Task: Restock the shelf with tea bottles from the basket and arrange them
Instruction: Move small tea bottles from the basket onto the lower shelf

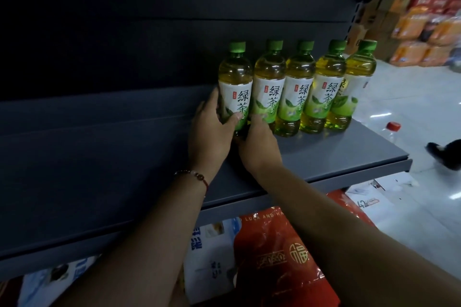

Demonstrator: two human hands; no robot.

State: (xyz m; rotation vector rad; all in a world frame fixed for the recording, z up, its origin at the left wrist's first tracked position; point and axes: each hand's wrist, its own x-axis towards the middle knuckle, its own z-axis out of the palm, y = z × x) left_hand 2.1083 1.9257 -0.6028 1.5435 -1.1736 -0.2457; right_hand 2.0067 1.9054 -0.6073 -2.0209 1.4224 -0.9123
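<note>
Several green tea bottles with green caps stand in a row at the back right of the dark grey shelf [336,154]. My left hand [212,137] grips the leftmost bottle [235,82] low on its body, thumb across the label. My right hand [259,142] rests against the base of the same bottle and the second bottle [268,85]; its fingers are hidden behind it. Further right stand the third bottle [298,87] and two more. The basket is out of view.
The shelf's left part is bare and dark. Below the shelf lie a red printed bag [282,257] and white-blue packages [212,252]. A red-capped bottle [393,127] lies on the pale floor at right. Orange packs and cartons [424,32] are stacked at far right.
</note>
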